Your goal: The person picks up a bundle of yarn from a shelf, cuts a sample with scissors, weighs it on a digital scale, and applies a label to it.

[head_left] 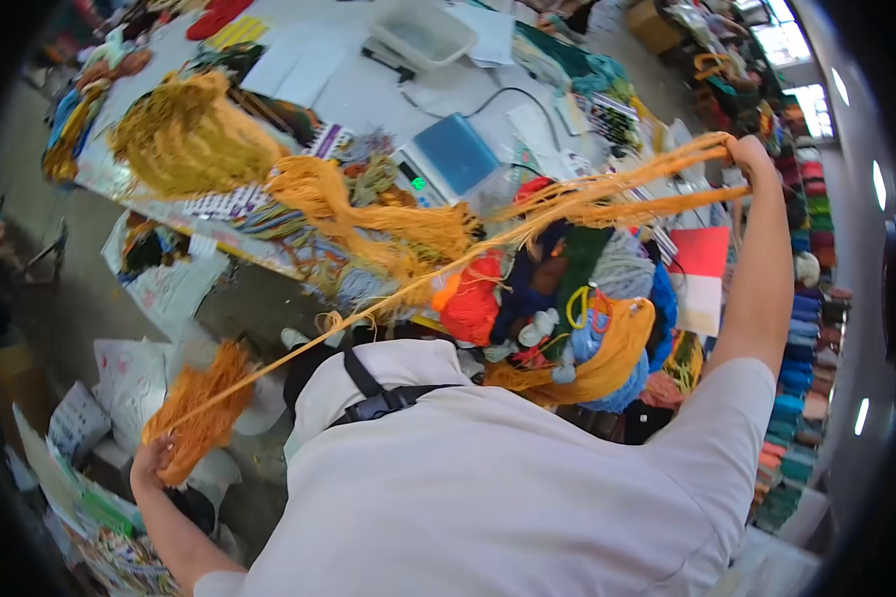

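My left hand (pixel 151 458) is low at the left, its fingers closed on a bunch of orange yarn (pixel 204 403). Far out to the right, my raised right hand (pixel 752 157) grips the looped end of a yellow-orange yarn skein (pixel 607 199). Taut strands run diagonally between both hands, across the front of my body. Below the stretched yarn is a heap of coloured yarn, with a red bundle (pixel 471 298) and an orange skein (pixel 607 348). On the table lies another orange skein (pixel 368 214) beside an olive-yellow one (pixel 194 134).
A scale with a blue top (pixel 455 154) and a clear plastic bin (pixel 421 32) stand on the white table (pixel 343 75). Plastic bags (pixel 134 373) lie on the floor at left. Shelves of coloured yarn (pixel 804 358) line the right wall. A red card (pixel 700 251) shows near my right arm.
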